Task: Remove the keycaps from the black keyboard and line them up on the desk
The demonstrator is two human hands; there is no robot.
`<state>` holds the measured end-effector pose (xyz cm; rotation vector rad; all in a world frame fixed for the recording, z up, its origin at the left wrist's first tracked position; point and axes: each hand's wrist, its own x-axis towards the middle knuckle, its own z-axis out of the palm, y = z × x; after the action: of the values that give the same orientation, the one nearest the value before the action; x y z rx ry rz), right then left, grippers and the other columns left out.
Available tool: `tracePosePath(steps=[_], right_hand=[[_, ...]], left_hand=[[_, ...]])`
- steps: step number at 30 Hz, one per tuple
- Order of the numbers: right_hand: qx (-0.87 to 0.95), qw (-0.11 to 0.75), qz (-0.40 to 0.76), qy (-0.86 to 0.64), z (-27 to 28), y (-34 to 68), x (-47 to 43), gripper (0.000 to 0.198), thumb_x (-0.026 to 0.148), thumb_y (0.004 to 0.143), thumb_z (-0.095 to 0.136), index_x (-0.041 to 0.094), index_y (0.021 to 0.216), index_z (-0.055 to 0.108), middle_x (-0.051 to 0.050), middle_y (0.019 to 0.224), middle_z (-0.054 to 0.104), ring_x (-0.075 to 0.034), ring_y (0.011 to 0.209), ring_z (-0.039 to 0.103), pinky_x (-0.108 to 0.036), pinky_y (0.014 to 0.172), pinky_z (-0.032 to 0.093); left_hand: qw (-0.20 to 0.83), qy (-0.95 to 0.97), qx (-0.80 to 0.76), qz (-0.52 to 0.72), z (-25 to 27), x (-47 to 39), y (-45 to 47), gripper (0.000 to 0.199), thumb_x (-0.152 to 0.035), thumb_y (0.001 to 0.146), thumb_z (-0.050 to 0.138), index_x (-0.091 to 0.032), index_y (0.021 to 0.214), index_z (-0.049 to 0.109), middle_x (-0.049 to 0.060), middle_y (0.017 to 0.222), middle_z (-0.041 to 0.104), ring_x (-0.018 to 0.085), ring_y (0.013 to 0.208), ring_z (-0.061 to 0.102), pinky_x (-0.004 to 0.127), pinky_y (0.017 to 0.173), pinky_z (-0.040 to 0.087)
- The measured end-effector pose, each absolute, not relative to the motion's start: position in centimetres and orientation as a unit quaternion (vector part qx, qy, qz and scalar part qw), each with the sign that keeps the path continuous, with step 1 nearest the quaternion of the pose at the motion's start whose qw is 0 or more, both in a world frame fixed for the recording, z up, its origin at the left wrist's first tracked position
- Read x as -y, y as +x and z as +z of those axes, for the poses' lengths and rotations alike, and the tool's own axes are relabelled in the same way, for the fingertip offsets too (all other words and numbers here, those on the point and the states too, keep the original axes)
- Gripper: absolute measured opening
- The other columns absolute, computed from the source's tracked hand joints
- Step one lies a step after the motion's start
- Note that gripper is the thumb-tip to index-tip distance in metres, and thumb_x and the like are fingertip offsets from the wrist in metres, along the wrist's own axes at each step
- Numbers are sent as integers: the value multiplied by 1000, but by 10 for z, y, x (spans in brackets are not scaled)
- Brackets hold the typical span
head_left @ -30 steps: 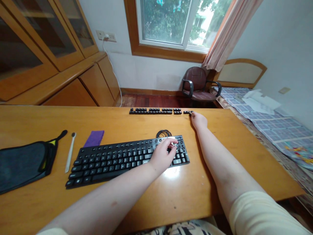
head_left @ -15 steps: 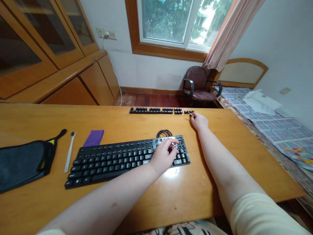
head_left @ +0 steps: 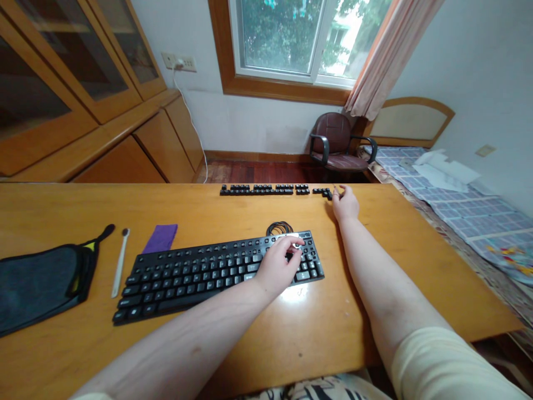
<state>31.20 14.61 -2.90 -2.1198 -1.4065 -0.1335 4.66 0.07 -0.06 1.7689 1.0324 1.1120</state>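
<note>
Keyboard (head_left: pixel 200 278): black, flat on the bench (head_left: pixel 250 355), slightly aslant; switch mounts exposed along the upper rows, lower keys seated. Detached keycaps (head_left: pixel 262 191): black, grouped mostly two rows deep along the bench's window-side edge; rightmost cluster uneven.

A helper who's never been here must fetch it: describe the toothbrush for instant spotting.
On the wooden table, find the black keyboard. Left of it, between the keyboard and the dark pouch, lies the toothbrush. Unlike the broad pouch and the purple cloth, it is slim and whitish, with a dark head at its far end.
</note>
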Motion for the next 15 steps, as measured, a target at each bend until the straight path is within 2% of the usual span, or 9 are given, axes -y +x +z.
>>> tracePosePath(steps=[4,10,13,15], right_hand=[[489,391,-64,-777,-32,326,-141,42,42,84,41,14,110,56,-8,76,62,-21,67,53,-31,62,38],[524,462,-48,-714,-36,330,-135,36,43,82,43,14,97,59,-7,76,59,-19,67,51,-32,65,40],[555,503,-70,-658,-34,319,-127,35,42,87,37,15,87,59,-7,77,57,-19,73,51,-34,70,41],[565,542,-64,-619,-33,304,-117,39,41,90,31,15,82,59,-6,75,55,-18,71,51,-33,71,42]], left_hand=[[390,701,-404,439,0,-1,46,20,-8,79,50,-18,95,58,4,98,61,13,80,60,30,78,50],[366,723,-392,436,2,0,44,19,-10,80,48,-18,95,58,5,100,62,13,81,60,30,79,50],[298,784,-382,388,5,5,43,20,-13,82,48,-18,99,58,7,105,63,16,94,59,33,88,47],[221,839,-382,318,7,12,43,24,-20,84,51,-18,106,58,9,115,61,21,110,53,39,97,40]])
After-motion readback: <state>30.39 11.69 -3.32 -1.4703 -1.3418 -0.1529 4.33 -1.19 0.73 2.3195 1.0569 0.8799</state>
